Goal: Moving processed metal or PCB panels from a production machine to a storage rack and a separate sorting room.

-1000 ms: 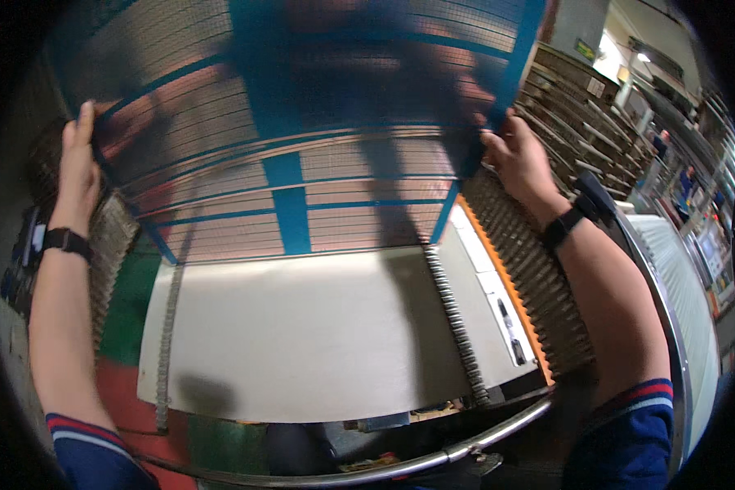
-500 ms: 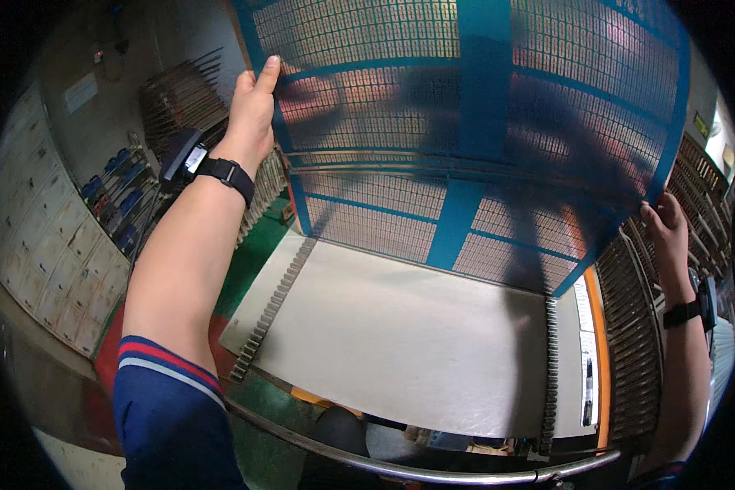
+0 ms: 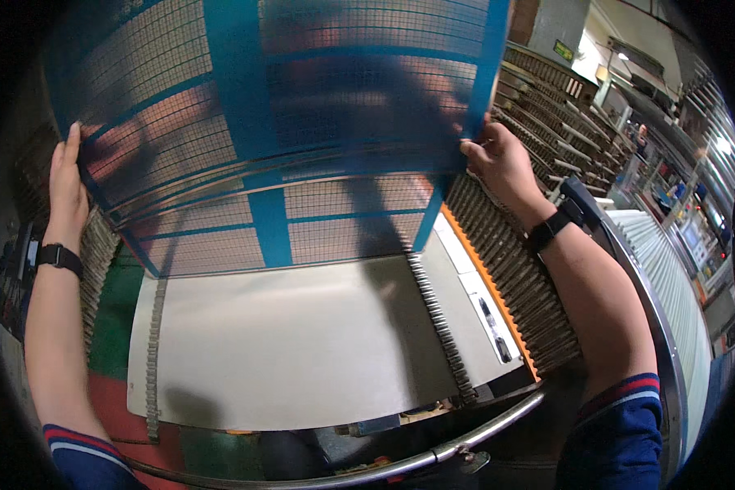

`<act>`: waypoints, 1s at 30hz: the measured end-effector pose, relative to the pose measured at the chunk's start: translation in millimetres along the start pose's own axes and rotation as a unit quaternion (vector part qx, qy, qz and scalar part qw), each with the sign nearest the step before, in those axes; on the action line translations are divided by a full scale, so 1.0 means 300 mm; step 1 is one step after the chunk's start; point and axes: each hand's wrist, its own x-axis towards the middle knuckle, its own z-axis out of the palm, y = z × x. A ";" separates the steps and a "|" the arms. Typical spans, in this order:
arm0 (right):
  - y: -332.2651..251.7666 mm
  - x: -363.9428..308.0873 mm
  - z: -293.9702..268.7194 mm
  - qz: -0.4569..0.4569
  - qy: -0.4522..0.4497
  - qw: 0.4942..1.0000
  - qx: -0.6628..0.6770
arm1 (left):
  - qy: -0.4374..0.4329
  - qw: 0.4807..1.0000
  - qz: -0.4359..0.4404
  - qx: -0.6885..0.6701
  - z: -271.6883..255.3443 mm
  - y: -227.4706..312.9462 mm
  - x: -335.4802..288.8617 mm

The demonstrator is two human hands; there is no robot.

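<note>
I hold up a large blue-framed wire mesh panel [image 3: 286, 106] with both hands in front of me. My left hand [image 3: 67, 192] grips its left edge, fingers pointing up. My right hand [image 3: 498, 159] pinches its right edge near the lower corner. More blue mesh frames [image 3: 302, 237] stand behind and below it. Under the panel lies a flat pale grey machine table [image 3: 294, 343] with chain tracks along both sides. Each wrist carries a black watch.
A metal guard rail [image 3: 465, 441] curves along the near edge. Racks of stacked mesh frames [image 3: 514, 269] run along the right, with an orange strip beside the table. A roller conveyor [image 3: 670, 269] and a workshop aisle lie far right. The floor at left is green and red.
The view has swung back toward the centre. My left hand, raised high half a second ago, now sits lower on the panel's left edge, and my right hand is higher and closer.
</note>
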 end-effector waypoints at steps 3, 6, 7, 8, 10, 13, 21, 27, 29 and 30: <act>0.034 0.001 -0.038 0.004 -0.001 1.000 -0.022 | 0.034 0.998 0.007 0.052 0.061 -0.005 0.003; 0.050 -0.003 -0.031 -0.016 0.016 0.999 0.038 | -0.050 0.998 -0.010 0.031 0.034 -0.002 0.003; 0.049 -0.001 -0.024 -0.038 0.044 0.993 0.103 | -0.114 0.993 -0.027 0.012 0.003 0.025 -0.006; 0.064 0.017 -0.033 -0.042 0.054 0.992 0.102 | -0.059 0.997 -0.019 0.036 0.040 0.033 -0.045; 0.040 0.029 -0.053 -0.103 0.110 0.988 -0.030 | -0.064 0.996 0.019 0.050 0.013 0.019 -0.036; -0.036 -0.018 -0.115 -0.031 0.034 0.992 0.114 | -0.010 0.999 0.008 -0.052 0.070 0.000 -0.080; -0.002 0.014 -0.112 -0.024 -0.057 0.991 0.120 | -0.007 0.995 -0.015 -0.096 0.058 0.088 -0.115; -0.053 0.000 -0.112 -0.011 -0.060 0.993 0.103 | -0.023 0.995 -0.005 -0.093 0.050 0.071 -0.081; -0.061 -0.015 -0.102 -0.004 -0.055 0.994 0.097 | -0.021 0.997 0.011 -0.077 0.043 0.060 -0.068; -0.038 -0.009 -0.096 -0.017 -0.076 0.993 0.091 | -0.022 0.996 0.010 -0.080 0.034 0.057 -0.065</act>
